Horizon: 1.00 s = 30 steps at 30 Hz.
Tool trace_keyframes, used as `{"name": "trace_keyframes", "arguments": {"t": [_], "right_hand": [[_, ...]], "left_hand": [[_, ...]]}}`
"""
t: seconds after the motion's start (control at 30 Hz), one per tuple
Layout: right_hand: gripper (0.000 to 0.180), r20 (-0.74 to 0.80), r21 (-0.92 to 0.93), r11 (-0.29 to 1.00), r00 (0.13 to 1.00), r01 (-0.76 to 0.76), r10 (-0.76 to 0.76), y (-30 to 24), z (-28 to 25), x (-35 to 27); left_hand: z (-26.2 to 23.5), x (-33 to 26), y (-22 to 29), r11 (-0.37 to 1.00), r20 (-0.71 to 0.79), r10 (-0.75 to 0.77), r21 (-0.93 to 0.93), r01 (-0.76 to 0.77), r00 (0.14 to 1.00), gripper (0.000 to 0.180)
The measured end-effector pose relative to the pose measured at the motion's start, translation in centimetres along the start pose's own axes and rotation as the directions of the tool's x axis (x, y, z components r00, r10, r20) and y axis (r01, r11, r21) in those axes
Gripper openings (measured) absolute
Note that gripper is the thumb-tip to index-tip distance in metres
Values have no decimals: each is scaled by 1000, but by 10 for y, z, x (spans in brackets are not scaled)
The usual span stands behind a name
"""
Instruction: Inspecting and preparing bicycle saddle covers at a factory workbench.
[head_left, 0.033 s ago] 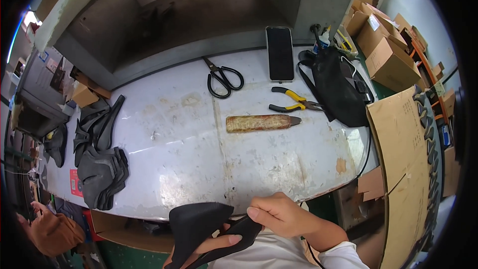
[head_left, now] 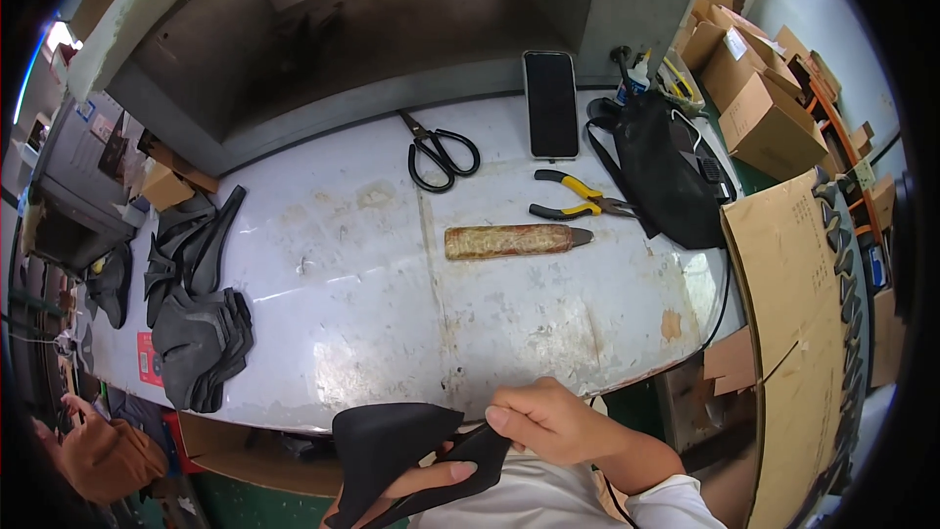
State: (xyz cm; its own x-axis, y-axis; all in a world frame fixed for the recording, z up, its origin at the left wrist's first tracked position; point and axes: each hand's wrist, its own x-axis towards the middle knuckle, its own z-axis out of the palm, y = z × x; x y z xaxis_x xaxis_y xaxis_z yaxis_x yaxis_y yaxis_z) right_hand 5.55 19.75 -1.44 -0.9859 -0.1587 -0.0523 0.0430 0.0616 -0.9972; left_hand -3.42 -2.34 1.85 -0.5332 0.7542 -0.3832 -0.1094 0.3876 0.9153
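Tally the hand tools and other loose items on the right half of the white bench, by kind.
Scissors: 1
Pliers: 1
Wrapped-handle tool: 1
Phone: 1
Black bag: 1
Total: 5

Worn white worktable (head_left: 392, 264); grey wall (head_left: 392, 49); cardboard boxes (head_left: 764, 88) right.

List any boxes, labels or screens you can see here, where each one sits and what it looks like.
Phone: far side of the table, right of the scissors; flat black rectangle, screen dark.
Cardboard boxes: stacked off the table's far right; brown, some with pale labels.
Small box: table's far left; brown cardboard.
Red label: table's near left edge, beside the dark stacked pieces; small rectangle.
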Motion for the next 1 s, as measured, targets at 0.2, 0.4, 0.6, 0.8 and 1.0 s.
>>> {"name": "trace_keyframes", "arguments": {"t": [0.2, 0.4, 0.6, 0.8, 1.0], "right_hand": [[33, 207, 821, 399, 865, -408, 458, 2, 18, 10], [32, -248, 397, 916, 968, 56, 49, 11, 24, 6], [32, -152, 390, 918, 979, -68, 137, -4, 20, 4], [34, -204, 528, 847, 960, -59, 194, 2, 25, 7], [35, -291, 240, 971, 954, -3, 75, 5, 33, -2]], "left_hand": [[28, -2, -19, 806, 7, -311, -528, 267, 951, 40], [28, 5, 2, 758, 29, -362, -572, 312, 932, 44], [27, 4, -28, 980, -155, 129, -130, -150, 979, 29], [44, 17, -23, 661, -96, -197, -748, 59, 976, 32], [39, 20, -16, 732, -117, -183, -679, 57, 976, 31]]}}
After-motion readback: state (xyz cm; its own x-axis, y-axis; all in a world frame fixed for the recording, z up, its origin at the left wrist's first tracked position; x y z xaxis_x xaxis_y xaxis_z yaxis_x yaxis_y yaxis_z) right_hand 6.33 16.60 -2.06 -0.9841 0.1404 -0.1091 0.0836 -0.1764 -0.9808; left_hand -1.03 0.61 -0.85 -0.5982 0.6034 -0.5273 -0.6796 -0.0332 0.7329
